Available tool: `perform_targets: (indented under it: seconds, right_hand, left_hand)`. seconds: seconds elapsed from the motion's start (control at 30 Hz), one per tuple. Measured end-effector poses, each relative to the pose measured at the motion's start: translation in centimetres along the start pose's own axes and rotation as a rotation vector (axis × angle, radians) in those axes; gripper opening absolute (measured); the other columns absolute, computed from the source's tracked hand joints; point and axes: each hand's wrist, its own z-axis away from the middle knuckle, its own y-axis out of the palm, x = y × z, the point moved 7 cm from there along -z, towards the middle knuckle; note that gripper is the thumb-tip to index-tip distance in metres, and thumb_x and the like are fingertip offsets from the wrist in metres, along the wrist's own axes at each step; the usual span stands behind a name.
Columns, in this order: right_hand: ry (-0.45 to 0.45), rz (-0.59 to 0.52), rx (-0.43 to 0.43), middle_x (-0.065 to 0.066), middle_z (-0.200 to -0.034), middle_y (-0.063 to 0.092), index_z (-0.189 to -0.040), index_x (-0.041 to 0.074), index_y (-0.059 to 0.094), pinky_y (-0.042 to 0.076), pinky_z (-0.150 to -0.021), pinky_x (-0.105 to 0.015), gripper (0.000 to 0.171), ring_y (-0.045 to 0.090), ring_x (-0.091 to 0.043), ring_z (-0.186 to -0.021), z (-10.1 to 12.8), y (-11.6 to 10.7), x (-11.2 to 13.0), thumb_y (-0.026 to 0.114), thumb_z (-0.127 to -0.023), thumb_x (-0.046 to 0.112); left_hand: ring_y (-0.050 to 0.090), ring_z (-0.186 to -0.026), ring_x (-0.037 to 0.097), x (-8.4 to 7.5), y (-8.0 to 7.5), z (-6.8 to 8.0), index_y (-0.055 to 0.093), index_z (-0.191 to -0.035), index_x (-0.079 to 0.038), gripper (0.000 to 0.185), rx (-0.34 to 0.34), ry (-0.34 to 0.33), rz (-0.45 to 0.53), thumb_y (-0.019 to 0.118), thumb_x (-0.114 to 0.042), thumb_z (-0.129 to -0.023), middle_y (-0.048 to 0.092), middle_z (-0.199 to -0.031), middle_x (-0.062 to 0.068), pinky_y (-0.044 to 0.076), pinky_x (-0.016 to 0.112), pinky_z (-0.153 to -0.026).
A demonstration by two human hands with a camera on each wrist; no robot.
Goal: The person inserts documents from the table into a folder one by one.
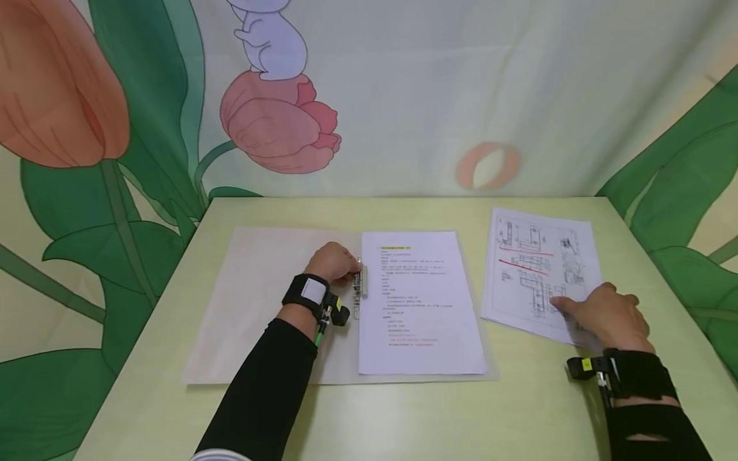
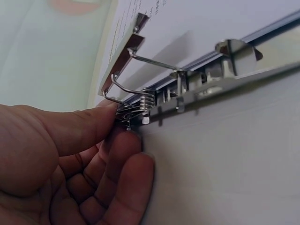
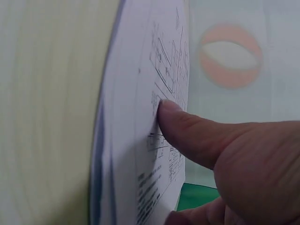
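On the pale green bench (image 1: 403, 410) an open folder (image 1: 254, 307) lies flat; the left hand (image 1: 333, 262) pinches its metal spring clip (image 2: 140, 105) beside the printed sheet (image 1: 418, 301). The right hand (image 1: 608, 317) rests with relaxed fingers on the stack of drawings (image 1: 539, 262), thumb pressing the top page.

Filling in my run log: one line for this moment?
left hand pinches folder clip | right hand presses drawing sheets | text page in folder

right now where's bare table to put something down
Bare table lies along the near edge below the open folder, and in a narrow strip between it and the drawing sheets. The folder's clip is crowded by the left hand.
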Motion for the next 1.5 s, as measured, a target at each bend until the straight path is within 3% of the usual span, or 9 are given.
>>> perform_targets:
  seconds: [0.23, 0.47, 0.67, 0.93, 1.13, 1.27, 1.5]
  right_hand:
    - [0.009, -0.032, 0.013, -0.039, -0.101, 0.041, -0.127, -0.027, 0.039, 0.040, -0.063, -0.048, 0.101, 0.048, -0.047, -0.085, -0.2, -0.3, -0.4, 0.071, -0.092, 0.062]
    - [0.068, 0.007, -0.056, -0.039, -0.102, 0.039, -0.128, -0.028, 0.039, 0.040, -0.066, -0.051, 0.095, 0.048, -0.049, -0.084, -0.6, -0.7, -0.6, 0.069, -0.096, 0.057]
    - [0.050, 0.063, -0.103, -0.037, -0.096, 0.041, -0.122, -0.028, 0.044, 0.040, -0.062, -0.050, 0.083, 0.050, -0.048, -0.081, -1.0, -0.8, 0.1, 0.068, -0.097, 0.048]
    - [0.011, 0.033, -0.138, -0.035, -0.091, 0.047, -0.114, -0.024, 0.049, 0.041, -0.058, -0.049, 0.065, 0.054, -0.045, -0.074, -0.9, -1.1, 0.1, 0.068, -0.097, 0.036]
    - [0.009, 0.037, -0.134, -0.027, -0.073, 0.059, -0.090, -0.016, 0.060, 0.042, -0.057, -0.049, 0.033, 0.058, -0.041, -0.067, -1.0, -1.6, -0.9, 0.051, -0.095, 0.015]
    - [0.022, 0.050, -0.120, -0.024, -0.070, 0.061, -0.082, -0.013, 0.064, 0.042, -0.059, -0.049, 0.031, 0.059, -0.040, -0.068, -1.2, -1.9, -1.2, 0.047, -0.094, 0.011]
    - [0.023, 0.072, -0.114, -0.025, -0.071, 0.062, -0.085, -0.014, 0.065, 0.043, -0.059, -0.049, 0.035, 0.060, -0.041, -0.069, -1.3, -2.0, -1.2, 0.049, -0.097, 0.015]
  left_hand:
    - [0.059, -0.064, 0.017, 0.0, -0.3, 0.3, 0.078, -0.088, -0.006, 0.019, 0.007, -0.020, 0.017, 0.076, -0.022, -0.099, 0.068, -0.076, 0.004, 0.046, 0.027, -0.058]
    - [0.059, -0.063, 0.017, -0.2, -0.3, 0.3, 0.077, -0.087, -0.006, 0.020, 0.006, -0.022, 0.019, 0.076, -0.022, -0.099, 0.067, -0.075, 0.004, 0.046, 0.026, -0.057]
    - [0.059, -0.065, 0.018, 0.1, -0.4, 0.1, 0.078, -0.090, -0.005, 0.018, 0.014, -0.029, 0.044, 0.076, -0.021, -0.099, 0.068, -0.077, 0.005, 0.047, 0.026, -0.057]
    - [0.059, -0.066, 0.017, -0.2, -0.5, 0.5, 0.077, -0.093, -0.005, 0.017, 0.008, -0.034, 0.046, 0.076, -0.021, -0.099, 0.068, -0.079, 0.005, 0.047, 0.026, -0.059]
    - [0.060, -0.067, 0.017, 0.1, 0.0, 0.1, 0.078, -0.095, -0.004, 0.018, 0.015, -0.040, 0.064, 0.076, -0.021, -0.099, 0.068, -0.078, 0.005, 0.047, 0.026, -0.058]
    - [0.060, -0.066, 0.018, 0.2, -0.1, 0.1, 0.079, -0.094, -0.005, 0.018, 0.015, -0.038, 0.066, 0.076, -0.021, -0.099, 0.068, -0.077, 0.005, 0.047, 0.026, -0.058]
    - [0.060, -0.067, 0.017, 0.2, -0.3, 0.2, 0.078, -0.094, -0.005, 0.018, 0.017, -0.032, 0.049, 0.076, -0.022, -0.099, 0.068, -0.077, 0.004, 0.048, 0.026, -0.059]
